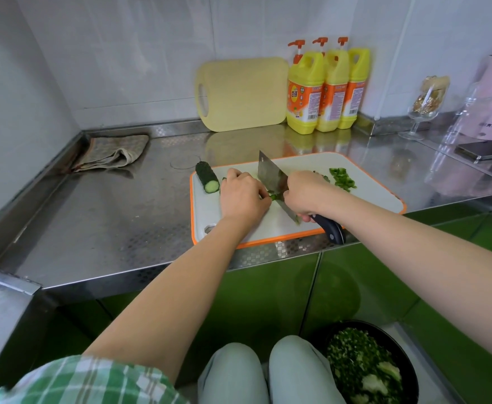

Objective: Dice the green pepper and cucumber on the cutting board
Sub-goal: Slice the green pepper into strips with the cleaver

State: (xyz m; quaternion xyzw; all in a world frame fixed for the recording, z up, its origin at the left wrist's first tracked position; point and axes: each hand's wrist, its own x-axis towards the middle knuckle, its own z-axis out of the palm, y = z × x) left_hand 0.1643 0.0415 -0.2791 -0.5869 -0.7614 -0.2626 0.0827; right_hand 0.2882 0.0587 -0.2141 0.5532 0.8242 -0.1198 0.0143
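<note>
— What's the layout?

— Steel counter (pixel 107 205), and the board (pixel 370 193) on it at the near edge. The right hand (pixel 306 195) is wrapped tight round the cleaver (pixel 271 176) handle, up by the blade. The left hand (pixel 243 196) sits just left of the blade with its fingers curled under.

— And the vegetables?

— The cucumber (pixel 207 180) lies at the board's far left edge, not yet diced. The dice (pixel 342 182) are heaped far right. The pepper (pixel 273 196) is a thin strip pinned under those left fingers, right at the edge of the blade.

— How would you do it well?

— Keep the fingertips tucked and the knuckles against the flat of the blade. I'd step the left hand back evenly so the pieces match, with short, low strokes. So little shows that the last nub looks risky for a fingertip.
</note>
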